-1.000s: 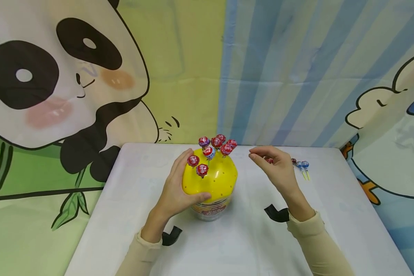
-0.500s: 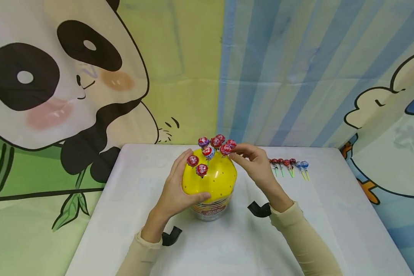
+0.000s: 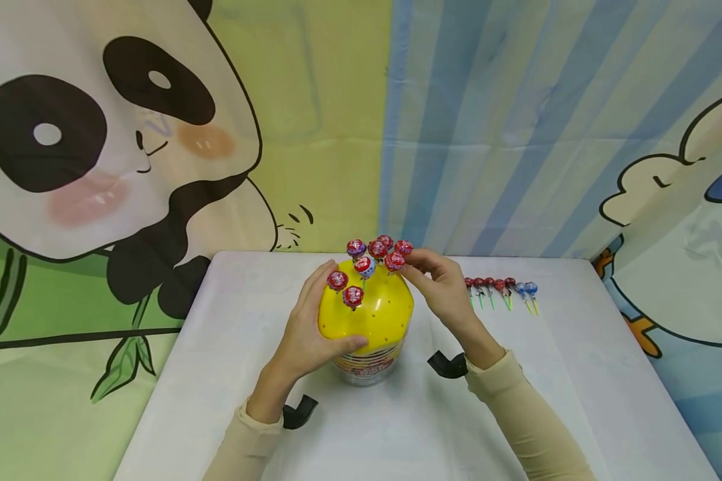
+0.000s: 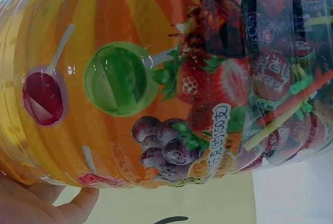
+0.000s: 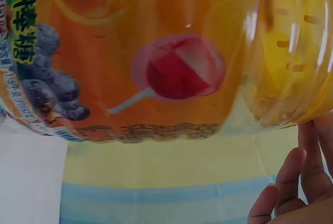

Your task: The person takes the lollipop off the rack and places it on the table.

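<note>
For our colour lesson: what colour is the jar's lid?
Yellow; the lid shows best in the head view.

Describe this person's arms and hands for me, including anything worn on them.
The left sleeve and right sleeve are plain beige and long, with fitted cuffs. A dark, curved strip juts from the inner side of each cuff: left strip, right strip. The left hand and right hand wear no gloves.

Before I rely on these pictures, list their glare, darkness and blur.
Head: soft highlight on the yellow lid; left wrist: dim overall, with small glints on the jar; right wrist: white streaks on the yellow lid, lower-edge print too blurred to read.
</note>
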Motion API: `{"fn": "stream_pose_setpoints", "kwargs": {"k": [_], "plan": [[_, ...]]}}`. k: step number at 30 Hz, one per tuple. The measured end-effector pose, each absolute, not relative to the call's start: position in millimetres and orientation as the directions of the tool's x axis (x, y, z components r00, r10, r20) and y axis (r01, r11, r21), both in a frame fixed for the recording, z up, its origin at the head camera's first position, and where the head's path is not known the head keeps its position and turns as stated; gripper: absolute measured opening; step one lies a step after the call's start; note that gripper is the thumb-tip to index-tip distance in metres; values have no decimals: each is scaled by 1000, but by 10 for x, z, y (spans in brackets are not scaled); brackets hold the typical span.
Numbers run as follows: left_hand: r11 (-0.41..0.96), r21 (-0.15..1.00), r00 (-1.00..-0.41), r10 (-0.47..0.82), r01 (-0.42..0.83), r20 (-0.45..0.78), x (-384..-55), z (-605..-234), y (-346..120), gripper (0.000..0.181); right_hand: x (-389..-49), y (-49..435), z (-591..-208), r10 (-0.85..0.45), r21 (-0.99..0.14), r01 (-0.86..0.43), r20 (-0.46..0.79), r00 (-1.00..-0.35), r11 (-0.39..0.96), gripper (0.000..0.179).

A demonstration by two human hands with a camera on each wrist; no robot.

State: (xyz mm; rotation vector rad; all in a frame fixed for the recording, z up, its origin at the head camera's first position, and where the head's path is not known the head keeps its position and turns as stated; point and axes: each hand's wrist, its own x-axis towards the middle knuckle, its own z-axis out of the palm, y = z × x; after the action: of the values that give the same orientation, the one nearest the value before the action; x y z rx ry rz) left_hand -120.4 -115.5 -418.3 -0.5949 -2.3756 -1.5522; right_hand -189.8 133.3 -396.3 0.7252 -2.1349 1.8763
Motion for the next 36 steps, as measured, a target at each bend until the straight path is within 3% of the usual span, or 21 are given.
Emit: {"fn": "stream_pose_setpoints", "kwargs": {"k": [8,12,21,36], "plan": [[367,813,-892,199,452,406,-1208,-4198,-1155,108,-1935,1472,-3895,-161,-809,-582,565,-809,85,15],[366,811,-889,201,457,411,-1214,-4198,-1153,107,-1954,1642,-3933,-114,-821,-556,545,-831,128,17],[359,808,-884,204,468,421,-1220,-4199,-1153,108,-1926,2086,-4146,31,-900,-398,410,-912,180,17],[370,824,-903,187,430,387,-1201,-4176,-1140,108,-1808,2860,-4845,148,-883,-27,108,-983,469,34]]}}
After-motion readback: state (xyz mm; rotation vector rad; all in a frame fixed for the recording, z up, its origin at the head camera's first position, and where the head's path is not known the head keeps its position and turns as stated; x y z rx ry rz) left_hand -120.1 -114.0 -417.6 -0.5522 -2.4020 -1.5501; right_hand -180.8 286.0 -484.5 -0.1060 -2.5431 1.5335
